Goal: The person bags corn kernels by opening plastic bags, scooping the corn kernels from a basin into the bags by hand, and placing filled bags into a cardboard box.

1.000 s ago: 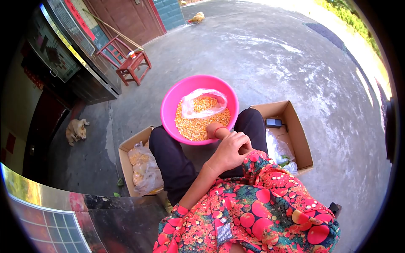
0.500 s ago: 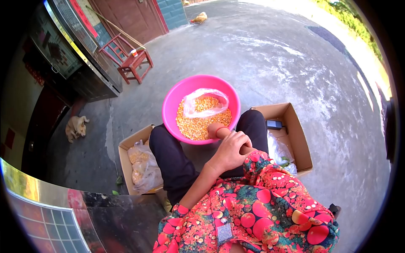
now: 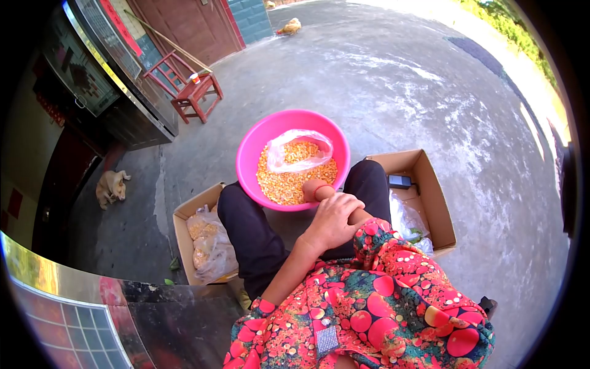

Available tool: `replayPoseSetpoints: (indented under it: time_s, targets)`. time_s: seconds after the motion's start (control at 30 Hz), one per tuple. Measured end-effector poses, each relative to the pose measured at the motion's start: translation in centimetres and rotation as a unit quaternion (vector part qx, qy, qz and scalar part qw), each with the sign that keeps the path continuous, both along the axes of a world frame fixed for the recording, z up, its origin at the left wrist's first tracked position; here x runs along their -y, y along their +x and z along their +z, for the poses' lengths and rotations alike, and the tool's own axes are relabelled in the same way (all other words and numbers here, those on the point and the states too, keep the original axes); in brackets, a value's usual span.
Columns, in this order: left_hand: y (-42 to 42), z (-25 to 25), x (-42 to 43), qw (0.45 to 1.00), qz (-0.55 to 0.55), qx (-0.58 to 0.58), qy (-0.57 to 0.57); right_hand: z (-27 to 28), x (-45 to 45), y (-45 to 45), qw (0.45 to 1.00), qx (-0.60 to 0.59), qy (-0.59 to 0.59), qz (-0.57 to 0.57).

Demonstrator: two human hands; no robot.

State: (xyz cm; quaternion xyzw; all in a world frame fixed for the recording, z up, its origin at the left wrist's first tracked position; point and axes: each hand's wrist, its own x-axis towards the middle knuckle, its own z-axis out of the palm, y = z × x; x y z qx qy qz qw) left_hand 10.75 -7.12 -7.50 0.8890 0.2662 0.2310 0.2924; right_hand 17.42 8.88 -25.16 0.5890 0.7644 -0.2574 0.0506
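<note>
My left hand (image 3: pixel 335 218) is wrapped over my right forearm, its fingers closed around it. A red bracelet (image 3: pixel 321 190) circles my right wrist. My right hand (image 3: pixel 311 188) is at the near edge of the corn kernels (image 3: pixel 279 184) inside a pink basin (image 3: pixel 251 147); its fingers are hidden from me. A clear plastic bag (image 3: pixel 298 165) with kernels showing within it rests on the loose corn, beyond my right hand. The basin sits just in front of my knees.
A cardboard box (image 3: pixel 183 237) with bagged contents stands left of my legs. Another cardboard box (image 3: pixel 439 212), on the right, holds a dark blue device (image 3: pixel 399 182) and plastic bags (image 3: pixel 405 218). A dog (image 3: pixel 112 187) lies at left, near a red wooden chair (image 3: pixel 195 91); a chicken (image 3: pixel 290 26) is farther off.
My left hand has shifted slightly back and to the left on my right forearm. My right hand and the basin look the same.
</note>
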Motion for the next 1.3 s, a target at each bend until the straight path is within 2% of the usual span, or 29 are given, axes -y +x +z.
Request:
replayPoseSetpoints:
  time_s: [0.07,0.1,0.17,0.3,0.37,0.57,0.83,1.0,1.17,1.3]
  targets:
    - [0.2,-0.6,-0.1,0.994,0.029,0.053,0.092,0.2,0.0,-0.1,1.0,0.01,-0.005,-0.006]
    - [0.2,-0.5,-0.1,0.994,0.029,0.053,0.093,0.2,-0.1,0.0,1.0,0.01,-0.004,-0.006]
    - [0.1,0.0,0.0,0.997,0.03,0.042,0.049,0.1,0.0,0.3,1.0,-0.018,-0.004,0.0]
    - [0.1,0.9,0.0,1.0,0.006,0.012,-0.021,-0.2,0.0,0.1,1.0,0.0,-0.002,0.011]
    - [0.4,0.7,-0.1,0.996,-0.013,0.084,-0.018,0.2,0.3,0.0,1.0,0.007,0.023,0.001]
    - [0.8,1.2,0.0,0.989,-0.052,0.133,-0.029,1.7,1.0,-0.1,1.0,0.02,0.013,-0.001]
    - [0.5,2.1,0.4,0.991,-0.06,0.113,-0.046,2.8,1.1,-0.2,1.0,0.017,-0.004,0.004]
    - [0.7,0.6,-0.3,0.994,-0.017,0.109,-0.022,0.3,0.4,-0.2,0.999,0.013,0.033,-0.002]
    - [0.9,0.6,-0.6,0.999,0.013,0.032,0.001,-1.1,-0.1,0.1,1.0,0.005,0.029,0.0]
    - [1.0,0.0,-0.7,0.999,0.032,0.014,0.03,-2.0,-0.5,0.1,0.999,0.01,0.032,0.011]
